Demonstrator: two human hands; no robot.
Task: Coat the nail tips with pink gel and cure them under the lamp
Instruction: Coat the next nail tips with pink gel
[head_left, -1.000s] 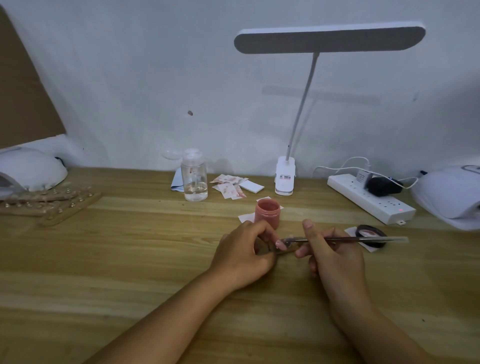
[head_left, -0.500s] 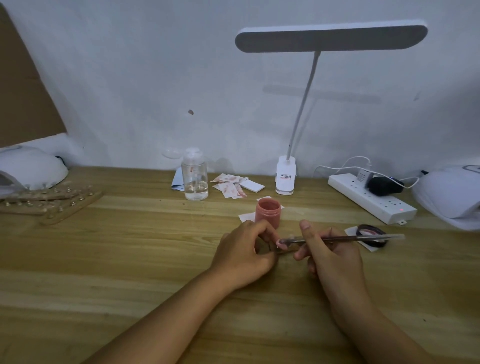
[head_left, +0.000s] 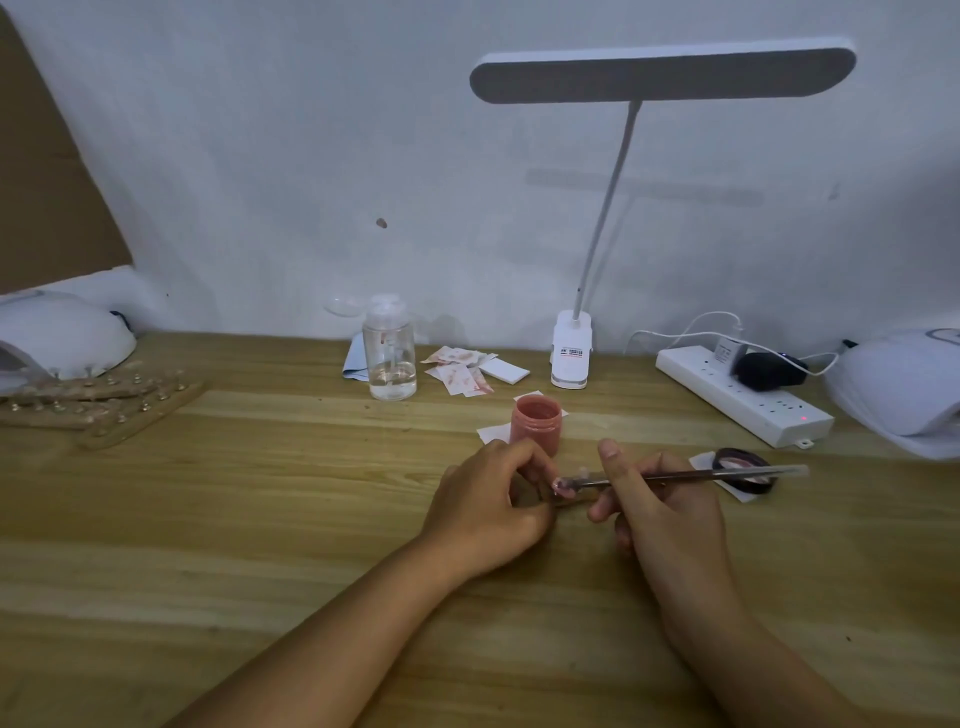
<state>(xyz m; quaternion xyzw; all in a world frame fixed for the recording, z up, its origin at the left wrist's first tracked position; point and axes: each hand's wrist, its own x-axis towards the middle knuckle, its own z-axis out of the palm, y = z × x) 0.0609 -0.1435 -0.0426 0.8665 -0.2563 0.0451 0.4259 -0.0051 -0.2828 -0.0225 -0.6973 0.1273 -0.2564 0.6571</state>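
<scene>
**Brush stays on the nail tip; hardly anything shifts**

At far left, a domed curing lamp (head_left: 62, 332) and racks of other tips (head_left: 98, 405) sit untouched, well apart from the hands. The left hand (head_left: 488, 504) rests on the surface (head_left: 260, 519) just in front of the open pink gel jar (head_left: 536, 423). It still pinches the nail tip (head_left: 560, 486), seemingly on a short stick. The brush (head_left: 691, 475) keeps its bristles on that tip, and only its far end has drifted slightly. The right hand (head_left: 660, 514) pinches the handle pen-fashion. A second lamp (head_left: 904, 384) waits at far right. Judging by this, the coat is mid-stroke and curing has not begun.
</scene>
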